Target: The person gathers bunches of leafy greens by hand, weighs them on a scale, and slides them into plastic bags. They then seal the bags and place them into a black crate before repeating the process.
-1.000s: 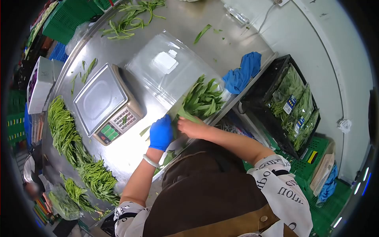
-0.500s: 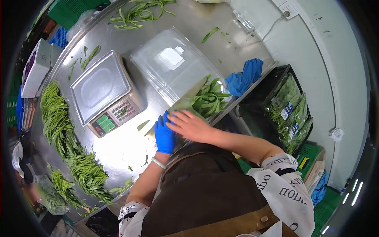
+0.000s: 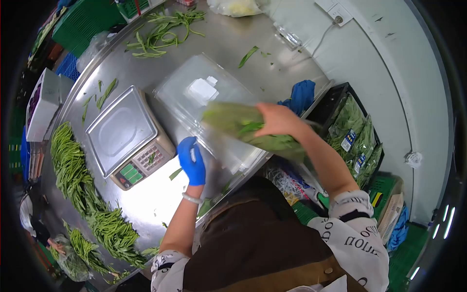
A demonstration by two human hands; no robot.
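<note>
My bare right hand [image 3: 278, 119] is wrapped round a bag of leafy greens [image 3: 231, 117], blurred by motion, above the stack of clear plastic bags [image 3: 175, 87]. My left hand [image 3: 192, 159], in a blue glove, is beside the lower left edge of that stack. Its fingers are curled, and whatever they may hold is too small to tell. Left of it stands a scale [image 3: 124, 134] with a bare metal plate. Long bundles of green stems [image 3: 73, 165] lie along the table's left side.
Loose stems [image 3: 165, 31] lie at the table's far side. A blue cloth [image 3: 301, 96] rests by the right edge. Beyond it, a black crate [image 3: 381, 152] holds labelled bags of greens [image 3: 348, 138]. At lower left, part of another person's hand [image 3: 57, 247] touches a bag.
My right hand has lifted the bag of greens off the table's front edge and moved it up and right, away from my gloved left hand. The view has shifted slightly.
</note>
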